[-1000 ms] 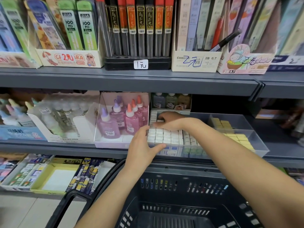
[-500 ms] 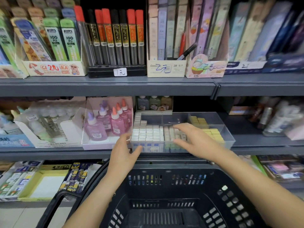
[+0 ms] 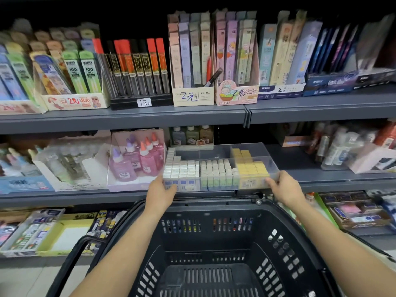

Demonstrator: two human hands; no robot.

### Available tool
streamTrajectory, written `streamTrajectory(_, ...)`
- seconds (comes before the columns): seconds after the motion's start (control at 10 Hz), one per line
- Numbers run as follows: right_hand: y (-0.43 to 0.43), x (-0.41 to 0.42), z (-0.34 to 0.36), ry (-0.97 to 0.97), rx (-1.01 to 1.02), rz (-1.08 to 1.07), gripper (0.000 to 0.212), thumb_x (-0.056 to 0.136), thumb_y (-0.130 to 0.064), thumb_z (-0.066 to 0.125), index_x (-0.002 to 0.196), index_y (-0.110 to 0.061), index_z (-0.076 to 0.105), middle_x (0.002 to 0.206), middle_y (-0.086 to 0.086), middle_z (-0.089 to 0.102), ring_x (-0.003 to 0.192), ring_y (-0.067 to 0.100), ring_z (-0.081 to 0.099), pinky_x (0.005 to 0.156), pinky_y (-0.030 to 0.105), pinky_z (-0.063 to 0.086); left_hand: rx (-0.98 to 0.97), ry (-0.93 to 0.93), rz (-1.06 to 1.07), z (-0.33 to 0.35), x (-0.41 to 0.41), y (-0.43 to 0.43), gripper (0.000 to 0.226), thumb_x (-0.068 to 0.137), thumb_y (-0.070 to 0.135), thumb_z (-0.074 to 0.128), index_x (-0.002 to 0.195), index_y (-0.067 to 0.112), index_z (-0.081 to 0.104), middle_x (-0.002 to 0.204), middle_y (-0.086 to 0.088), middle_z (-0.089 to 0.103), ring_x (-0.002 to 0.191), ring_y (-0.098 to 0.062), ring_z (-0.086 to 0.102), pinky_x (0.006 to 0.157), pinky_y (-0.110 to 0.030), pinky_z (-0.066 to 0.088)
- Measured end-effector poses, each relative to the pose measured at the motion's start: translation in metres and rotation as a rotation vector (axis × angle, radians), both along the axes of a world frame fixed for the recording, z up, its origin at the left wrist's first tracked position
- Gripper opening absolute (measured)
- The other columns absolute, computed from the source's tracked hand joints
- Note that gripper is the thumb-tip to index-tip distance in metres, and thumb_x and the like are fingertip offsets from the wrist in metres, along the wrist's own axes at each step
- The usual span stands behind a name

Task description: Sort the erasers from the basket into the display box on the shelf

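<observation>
Our left grip [image 3: 159,196] curls round the front left corner of the clear display box [image 3: 214,151], and our right grip [image 3: 285,187] curls its fingers over the front right corner. The box stands on the middle shelf [image 3: 64,198] with its front wall at the shelf's lip. Inside it the erasers stand in three lanes: white erasers [image 3: 182,168] on the left, green-sleeved erasers [image 3: 216,169] in the middle, yellow erasers [image 3: 249,166] on the right. The white and green lanes are packed mainly in their front half, with bare box floor behind them. The yellow lane runs nearly to the back wall.

On the left there is little room. The carton of pink glue bottles [image 3: 137,161] sits just beside the box's left wall, and we cannot tell whether they touch. On the right a strip of bare shelf lies open before the blurred bottles and packs [image 3: 338,151]. A small tray of squat bottles [image 3: 192,135] stands close behind the back wall. The upper shelf [image 3: 128,118] overhangs the box, with a dark gap between. Below our grips the black basket [image 3: 214,239] has its far rim just under the shelf lip, and both forearms reach across its open top
</observation>
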State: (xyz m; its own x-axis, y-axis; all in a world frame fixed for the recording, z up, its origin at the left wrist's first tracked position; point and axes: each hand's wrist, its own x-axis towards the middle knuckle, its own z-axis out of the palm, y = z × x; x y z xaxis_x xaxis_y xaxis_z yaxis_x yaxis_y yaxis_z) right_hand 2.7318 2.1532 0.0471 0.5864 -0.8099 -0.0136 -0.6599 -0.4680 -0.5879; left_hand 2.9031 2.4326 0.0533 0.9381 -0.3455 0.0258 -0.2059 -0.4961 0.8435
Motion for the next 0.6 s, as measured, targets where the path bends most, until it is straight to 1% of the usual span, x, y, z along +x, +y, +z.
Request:
streamTrajectory(0.1, -0.005, 0.007, -0.001, 0.0, -0.004, 0.007, 0.04, 0.092, -0.036, 0.053, 0.11, -0.001, 0.05, 0.105, 0.02, 0.064, 0.099, 0.036, 0.058, 0.069, 0.033, 0.036, 0.026, 0.011, 0.005, -0.001, 0.003, -0.006, 0.05, 0.088, 0.011, 0.058, 0.135, 0.008, 0.042, 0.116, -0.01, 0.056, 0.086, -0.014, 0.053, 0.082, -0.028, 0.045)
streamTrajectory(0.2, -0.013, 0.015, 0.0, -0.004, -0.012, 0.012, 0.042, 0.092, -0.038, 0.053, 0.112, -0.001, 0.05, 0.103, 0.02, 0.064, 0.098, 0.036, 0.058, 0.07, 0.035, 0.039, 0.075, 0.02, 0.073, -0.004, 0.008, -0.016, 0.049, 0.088, 0.01, 0.057, 0.132, -0.001, 0.038, 0.122, -0.021, 0.038, 0.078, -0.007, 0.038, 0.094, -0.029, 0.037)
streamTrajectory(0.3, -0.015, 0.015, -0.002, 0.014, -0.04, 0.014, 0.043, 0.091, -0.039, 0.054, 0.112, -0.002, 0.05, 0.102, 0.02, 0.065, 0.097, 0.037, 0.058, 0.069, 0.035, 0.039, 0.095, 0.012, 0.096, -0.008, 0.009, -0.02, 0.052, 0.088, 0.01, 0.057, 0.133, -0.003, 0.034, 0.122, -0.02, 0.034, 0.084, -0.011, 0.033, 0.095, -0.025, 0.034)
streamTrajectory(0.4, -0.017, 0.015, -0.006, 0.008, -0.059, 0.02, 0.044, 0.091, -0.039, 0.053, 0.115, -0.002, 0.05, 0.102, 0.019, 0.065, 0.098, 0.037, 0.058, 0.068, 0.035, 0.039, 0.094, -0.002, 0.085, -0.01, 0.009, -0.022, 0.063, 0.089, 0.012, 0.057, 0.142, 0.0, 0.024, 0.124, -0.018, 0.031, 0.096, -0.014, 0.031, 0.091, -0.015, 0.026)
streamTrajectory(0.5, -0.013, 0.015, -0.004, -0.008, -0.063, 0.037, 0.046, 0.091, -0.038, 0.053, 0.119, -0.002, 0.048, 0.107, 0.02, 0.065, 0.101, 0.037, 0.058, 0.073, 0.037, 0.043, 0.087, 0.009, 0.069, -0.006, 0.007, -0.02, 0.071, 0.09, 0.014, 0.056, 0.146, 0.001, 0.015, 0.128, -0.018, 0.029, 0.106, -0.017, 0.034, 0.098, -0.018, 0.025)
streamTrajectory(0.6, -0.006, 0.002, 0.008, 0.03, -0.025, 0.063, 0.057, 0.089, -0.038, 0.057, 0.131, -0.002, 0.04, 0.12, 0.018, 0.061, 0.112, 0.034, 0.056, 0.087, 0.039, 0.046, 0.119, 0.068, 0.005, 0.006, -0.004, -0.008, 0.077, 0.09, 0.022, 0.058, 0.146, -0.001, 0.011, 0.14, -0.02, 0.025, 0.131, -0.03, 0.029, 0.111, -0.035, 0.026)
